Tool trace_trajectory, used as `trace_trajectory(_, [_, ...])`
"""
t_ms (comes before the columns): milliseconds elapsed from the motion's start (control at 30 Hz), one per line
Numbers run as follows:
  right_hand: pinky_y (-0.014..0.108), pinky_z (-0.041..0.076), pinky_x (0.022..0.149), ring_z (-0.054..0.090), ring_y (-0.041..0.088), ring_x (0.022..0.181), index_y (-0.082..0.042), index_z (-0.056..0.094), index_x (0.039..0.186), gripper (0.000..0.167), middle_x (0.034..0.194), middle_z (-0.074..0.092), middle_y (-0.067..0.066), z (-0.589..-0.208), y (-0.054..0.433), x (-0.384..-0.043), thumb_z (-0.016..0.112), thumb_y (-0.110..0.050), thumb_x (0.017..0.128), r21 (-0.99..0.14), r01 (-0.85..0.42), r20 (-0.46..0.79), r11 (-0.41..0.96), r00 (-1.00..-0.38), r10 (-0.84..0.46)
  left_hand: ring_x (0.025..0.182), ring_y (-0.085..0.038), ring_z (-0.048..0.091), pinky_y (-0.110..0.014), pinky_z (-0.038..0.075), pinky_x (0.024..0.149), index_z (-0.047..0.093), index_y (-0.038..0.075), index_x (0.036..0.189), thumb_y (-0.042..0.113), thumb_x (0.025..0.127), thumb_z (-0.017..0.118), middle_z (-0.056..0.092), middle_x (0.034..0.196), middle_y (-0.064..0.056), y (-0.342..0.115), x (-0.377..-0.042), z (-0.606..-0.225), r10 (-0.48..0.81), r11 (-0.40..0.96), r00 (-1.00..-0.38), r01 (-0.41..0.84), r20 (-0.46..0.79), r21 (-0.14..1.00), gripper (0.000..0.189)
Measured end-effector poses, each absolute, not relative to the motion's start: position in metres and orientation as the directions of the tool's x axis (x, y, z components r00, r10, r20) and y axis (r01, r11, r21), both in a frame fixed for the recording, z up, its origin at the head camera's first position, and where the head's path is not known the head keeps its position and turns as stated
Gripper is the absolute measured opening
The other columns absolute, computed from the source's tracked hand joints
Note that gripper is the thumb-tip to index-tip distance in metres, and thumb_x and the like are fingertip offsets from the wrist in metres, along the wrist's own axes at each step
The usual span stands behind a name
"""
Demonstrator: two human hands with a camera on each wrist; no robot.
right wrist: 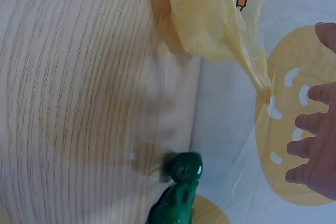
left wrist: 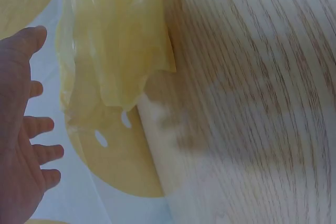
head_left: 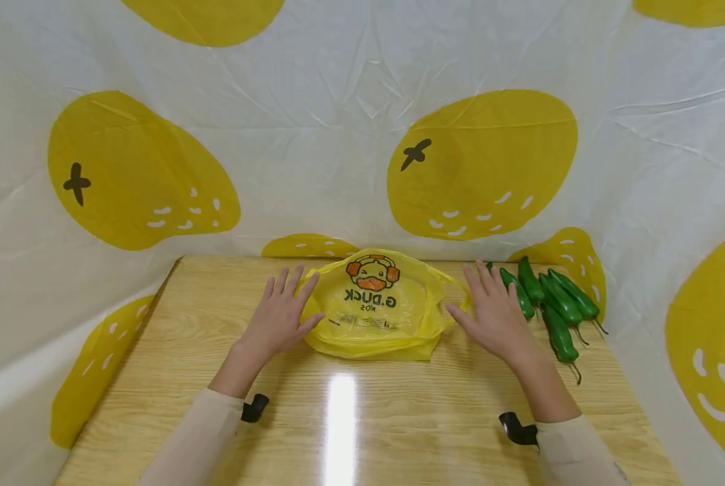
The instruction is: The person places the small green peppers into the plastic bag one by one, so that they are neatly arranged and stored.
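A thin yellow plastic bag (head_left: 371, 331) stands spread on the table, its mouth opened toward me, with a duck print and mirrored G.DUCK lettering showing through. At its left side is my left hand (head_left: 279, 317), fingers extended and spread. My right hand (head_left: 491, 317) is held likewise on the other side, beside the bag's handle. Both wrist views show the fingers apart from the bag, with nothing gripped: the left hand (left wrist: 21, 140) at one edge, the right hand (right wrist: 323, 135) at the other. Several long green peppers (head_left: 561, 331) lie just beyond the right hand, which partly covers one.
The wooden table (head_left: 174, 378) ends at a white cloth (head_left: 314, 135) with large yellow fruit prints, which rises behind and on both sides. Black wrist mounts (head_left: 255, 408) stick out at both sleeves. A bright light reflection crosses the table in front of the bag.
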State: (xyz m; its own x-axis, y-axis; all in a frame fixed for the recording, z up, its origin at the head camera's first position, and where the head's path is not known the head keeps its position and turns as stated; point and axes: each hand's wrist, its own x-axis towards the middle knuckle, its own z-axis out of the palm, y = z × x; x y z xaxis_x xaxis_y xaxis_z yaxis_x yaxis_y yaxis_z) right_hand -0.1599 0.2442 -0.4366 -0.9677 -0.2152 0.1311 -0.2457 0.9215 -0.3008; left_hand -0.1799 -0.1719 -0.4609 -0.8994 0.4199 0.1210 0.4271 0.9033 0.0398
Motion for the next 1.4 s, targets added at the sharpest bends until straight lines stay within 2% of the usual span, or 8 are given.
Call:
trace_trajectory(300, [0.081, 0.010, 0.113, 0.011, 0.055, 0.154, -0.008, 0.016, 0.166, 0.088, 0.170, 0.014, 0.026, -0.437, 0.258, -0.166, 0.058, -0.050, 0.102, -0.337, -0.273, 0.131, 0.901, -0.961, -0.242, 0.153, -0.049, 0.025, -0.065, 0.023, 0.122, 0.023, 0.011, 0.166, 0.056, 0.102, 0.053, 0.018, 0.170, -0.023, -0.178, -0.193, -0.460, 0.429, 0.895, -0.896, 0.439, 0.114, 0.076, 0.083])
trace_trajectory(533, [0.080, 0.011, 0.114, 0.015, 0.052, 0.154, -0.009, 0.015, 0.167, 0.091, 0.171, 0.014, 0.025, -0.433, 0.268, -0.168, 0.060, -0.052, 0.100, -0.384, -0.263, 0.110, 0.885, -0.965, -0.239, 0.150, -0.048, 0.032, -0.063, 0.028, 0.121, 0.024, 0.009, 0.165, 0.051, 0.101, 0.061, 0.024, 0.168, -0.024, -0.183, -0.202, -0.460, 0.432, 0.878, -0.893, 0.448, 0.125, 0.168, 0.085])
trace_trajectory(667, [0.080, 0.013, 0.114, 0.018, 0.052, 0.153, -0.007, 0.016, 0.166, 0.091, 0.170, 0.015, 0.025, -0.430, 0.274, -0.170, 0.063, -0.049, 0.100, -0.414, -0.256, 0.101, 0.874, -0.967, -0.235, 0.149, -0.046, 0.034, -0.061, 0.031, 0.120, 0.024, 0.011, 0.165, 0.046, 0.099, 0.065, 0.027, 0.167, -0.024, -0.185, -0.205, -0.463, 0.429, 0.858, -0.895, 0.446, 0.125, 0.253, 0.085])
trace_trajectory(900, [0.078, 0.013, 0.115, 0.017, 0.054, 0.153, -0.010, 0.012, 0.167, 0.091, 0.172, 0.012, 0.023, -0.431, 0.289, -0.177, 0.062, -0.047, 0.101, -0.452, -0.244, 0.081, 0.858, -0.969, -0.233, 0.144, -0.047, 0.041, -0.063, 0.043, 0.110, 0.024, 0.019, 0.166, 0.039, 0.097, 0.071, 0.033, 0.163, -0.025, -0.185, -0.209, -0.468, 0.431, 0.814, -0.889, 0.456, 0.151, 0.360, 0.085])
trace_trajectory(1067, [0.080, 0.012, 0.113, 0.017, 0.055, 0.152, -0.012, 0.010, 0.168, 0.091, 0.172, 0.012, 0.023, -0.431, 0.302, -0.181, 0.059, -0.051, 0.102, -0.459, -0.241, 0.068, 0.855, -0.969, -0.237, 0.144, -0.047, 0.041, -0.064, 0.046, 0.107, 0.022, 0.027, 0.167, 0.036, 0.098, 0.071, 0.024, 0.168, -0.021, -0.183, -0.214, -0.473, 0.440, 0.801, -0.883, 0.468, 0.164, 0.373, 0.085])
trace_trajectory(1233, [0.079, 0.015, 0.113, 0.017, 0.054, 0.153, -0.013, 0.011, 0.168, 0.089, 0.172, 0.011, 0.021, -0.433, 0.314, -0.185, 0.058, -0.050, 0.102, -0.471, -0.215, 0.035, 0.856, -0.974, -0.225, 0.145, -0.049, 0.040, -0.063, 0.047, 0.105, 0.030, 0.030, 0.164, 0.036, 0.099, 0.069, 0.012, 0.173, -0.016, -0.183, -0.216, -0.477, 0.462, 0.800, -0.870, 0.493, 0.172, 0.341, 0.076])
trace_trajectory(1400, [0.079, 0.019, 0.111, 0.018, 0.056, 0.151, -0.011, 0.011, 0.167, 0.087, 0.173, 0.008, 0.022, -0.435, 0.324, -0.187, 0.055, -0.051, 0.103, -0.469, -0.199, 0.010, 0.860, -0.975, -0.221, 0.145, -0.049, 0.040, -0.063, 0.047, 0.106, 0.039, 0.028, 0.161, 0.031, 0.098, 0.070, 0.011, 0.173, -0.016, -0.182, -0.216, -0.478, 0.484, 0.788, -0.856, 0.516, 0.179, 0.336, 0.070])
